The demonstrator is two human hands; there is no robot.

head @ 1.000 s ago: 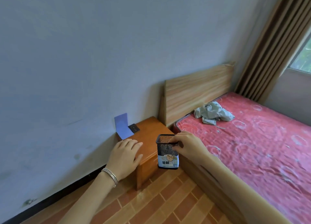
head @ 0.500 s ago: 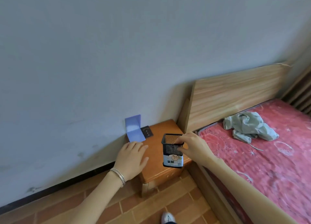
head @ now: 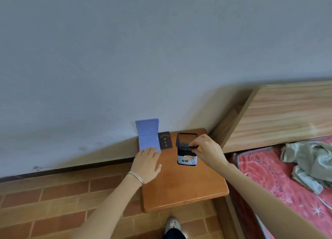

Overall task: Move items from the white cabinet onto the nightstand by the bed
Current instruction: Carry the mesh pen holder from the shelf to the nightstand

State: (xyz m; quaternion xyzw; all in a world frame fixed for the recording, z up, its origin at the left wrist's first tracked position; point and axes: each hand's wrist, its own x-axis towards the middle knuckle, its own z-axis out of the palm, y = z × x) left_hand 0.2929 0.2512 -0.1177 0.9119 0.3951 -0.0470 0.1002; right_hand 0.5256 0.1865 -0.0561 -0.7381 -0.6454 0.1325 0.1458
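Pinches mesh pen holder (head: 186, 156) by its near rim with right hand (head: 209, 151); lays left hand (head: 146, 164) flat, fingers straight, on nightstand (head: 179, 188) left edge. Holds holder upright over nightstand's back half, mouth up, long axis vertical.

My left hand (head: 146, 164) covers the near edge of the purple folder (head: 148, 136); my right hand (head: 209, 151) hides part of the rim of the mesh holder (head: 186, 148). Gold print on the dark booklet (head: 165, 140) is too small to read. The frame cuts off the bed (head: 287, 175).
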